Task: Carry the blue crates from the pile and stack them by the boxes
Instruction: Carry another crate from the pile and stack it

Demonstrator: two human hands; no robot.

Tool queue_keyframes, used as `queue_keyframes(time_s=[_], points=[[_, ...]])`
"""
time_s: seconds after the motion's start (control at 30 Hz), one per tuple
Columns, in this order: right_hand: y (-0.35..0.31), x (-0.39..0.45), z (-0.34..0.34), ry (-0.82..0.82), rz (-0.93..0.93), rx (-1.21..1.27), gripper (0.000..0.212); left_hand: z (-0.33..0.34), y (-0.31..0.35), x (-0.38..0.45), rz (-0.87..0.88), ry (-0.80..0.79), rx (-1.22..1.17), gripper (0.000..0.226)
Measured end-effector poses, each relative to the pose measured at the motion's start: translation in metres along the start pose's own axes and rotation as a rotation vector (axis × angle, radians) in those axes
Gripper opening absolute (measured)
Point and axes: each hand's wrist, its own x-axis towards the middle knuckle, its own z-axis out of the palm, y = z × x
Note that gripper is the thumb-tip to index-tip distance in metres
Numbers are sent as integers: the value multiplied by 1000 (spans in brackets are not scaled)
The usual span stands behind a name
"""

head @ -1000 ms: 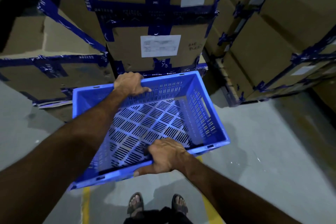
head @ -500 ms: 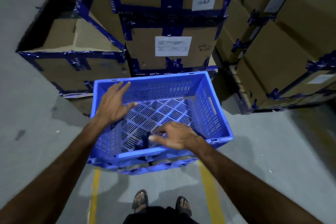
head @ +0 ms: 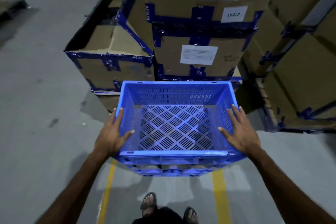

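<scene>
A blue slotted crate (head: 175,96) sits level on top of another blue crate (head: 171,167), right in front of the stacked cardboard boxes (head: 198,54). My left hand (head: 112,132) lies flat along the crate's left rim with straight fingers, thumb inside the wall. My right hand (head: 238,131) lies the same way on the right rim, fingers spread and straight. Neither hand curls round anything. The crate is empty.
Taped cardboard boxes rise behind the crates, with a lower open box (head: 109,56) at the left and more boxes on a pallet (head: 298,82) at the right. Two yellow floor lines (head: 218,192) run toward my sandalled feet (head: 149,201). Grey concrete floor (head: 40,105) spreads left.
The crate went from tilted in my grip to level on the crate below. Both hands let go of the front and back rims and now rest flat on the side rims.
</scene>
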Motion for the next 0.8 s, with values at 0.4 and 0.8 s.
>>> queue_keyframes(time_s=[0.4, 0.8], points=[[-10, -1, -6, 3, 51, -28, 91, 2, 5, -2, -53, 57, -54, 94], [-11, -7, -11, 37, 146, 228, 76, -11, 14, -14, -128, 52, -136, 86]])
